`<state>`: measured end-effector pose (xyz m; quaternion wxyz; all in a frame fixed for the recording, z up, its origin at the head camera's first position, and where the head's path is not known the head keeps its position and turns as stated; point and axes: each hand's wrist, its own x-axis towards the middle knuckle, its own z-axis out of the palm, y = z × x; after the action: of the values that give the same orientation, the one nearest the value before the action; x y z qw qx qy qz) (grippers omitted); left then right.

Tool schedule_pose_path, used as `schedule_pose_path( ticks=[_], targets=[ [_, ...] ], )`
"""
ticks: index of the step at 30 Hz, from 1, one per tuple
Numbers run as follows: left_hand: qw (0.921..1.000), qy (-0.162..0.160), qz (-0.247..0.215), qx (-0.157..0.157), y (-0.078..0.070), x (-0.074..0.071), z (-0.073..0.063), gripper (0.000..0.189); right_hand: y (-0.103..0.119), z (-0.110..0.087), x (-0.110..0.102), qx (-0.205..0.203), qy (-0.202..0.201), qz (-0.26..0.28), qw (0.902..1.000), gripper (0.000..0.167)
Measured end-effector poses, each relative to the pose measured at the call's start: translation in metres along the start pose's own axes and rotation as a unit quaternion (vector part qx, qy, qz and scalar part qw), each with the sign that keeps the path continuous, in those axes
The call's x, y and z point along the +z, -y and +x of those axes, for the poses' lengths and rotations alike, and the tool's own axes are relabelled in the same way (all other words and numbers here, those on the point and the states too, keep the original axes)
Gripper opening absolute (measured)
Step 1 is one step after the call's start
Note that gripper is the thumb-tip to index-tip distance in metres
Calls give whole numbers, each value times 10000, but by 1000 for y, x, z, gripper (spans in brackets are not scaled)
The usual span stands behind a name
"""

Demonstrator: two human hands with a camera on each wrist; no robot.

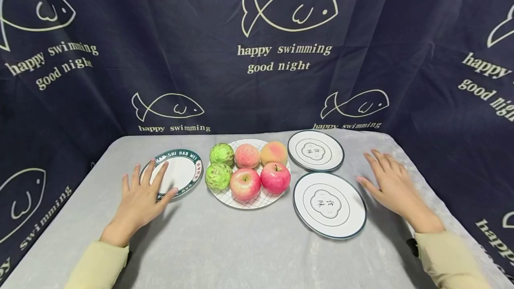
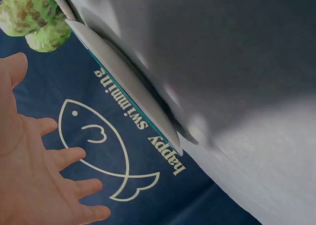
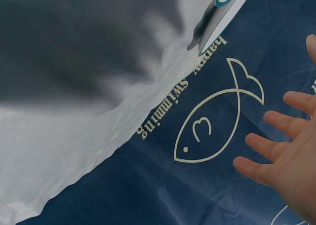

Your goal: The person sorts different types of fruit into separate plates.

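My left hand (image 1: 140,202), fingers spread, hovers at the near left side of a green-rimmed white plate (image 1: 180,173) and partly covers it in the head view. At the right, my right hand (image 1: 395,186) is held with straight fingers beside two white plates, a far one (image 1: 335,148) and a near one (image 1: 349,213). Neither hand holds anything. Between them a checked plate (image 1: 225,200) bears two green custard apples (image 1: 218,176), a pink peach (image 1: 246,155), an orange-yellow peach (image 1: 274,152) and two red apples (image 1: 245,184). The left wrist view shows the custard apples (image 2: 27,10) at its corner.
A grey cloth (image 1: 225,249) covers the table. Dark blue curtains (image 1: 217,57) with fish drawings hang behind it and along both sides. The two right-hand plates lie close to the checked plate's right edge.
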<state>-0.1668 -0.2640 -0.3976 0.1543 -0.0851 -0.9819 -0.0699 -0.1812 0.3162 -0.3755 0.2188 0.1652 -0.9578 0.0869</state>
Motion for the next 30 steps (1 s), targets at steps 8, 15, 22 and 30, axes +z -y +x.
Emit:
schedule_pose_path(
  ticks=[8,15,22,30],
  targets=[
    [9996,-137,4,245,-9,1,6,72,7,10,4,-263,-259,29,9993,58],
    [9981,-342,7,510,-15,3,10,70,15,19,7,-525,-424,108,9977,53],
    [9958,-535,30,737,-23,5,14,70,24,28,14,-713,-439,85,9965,50],
    [9936,-560,-6,986,-31,7,19,68,36,37,21,-818,-406,44,9958,48]
  ],
)
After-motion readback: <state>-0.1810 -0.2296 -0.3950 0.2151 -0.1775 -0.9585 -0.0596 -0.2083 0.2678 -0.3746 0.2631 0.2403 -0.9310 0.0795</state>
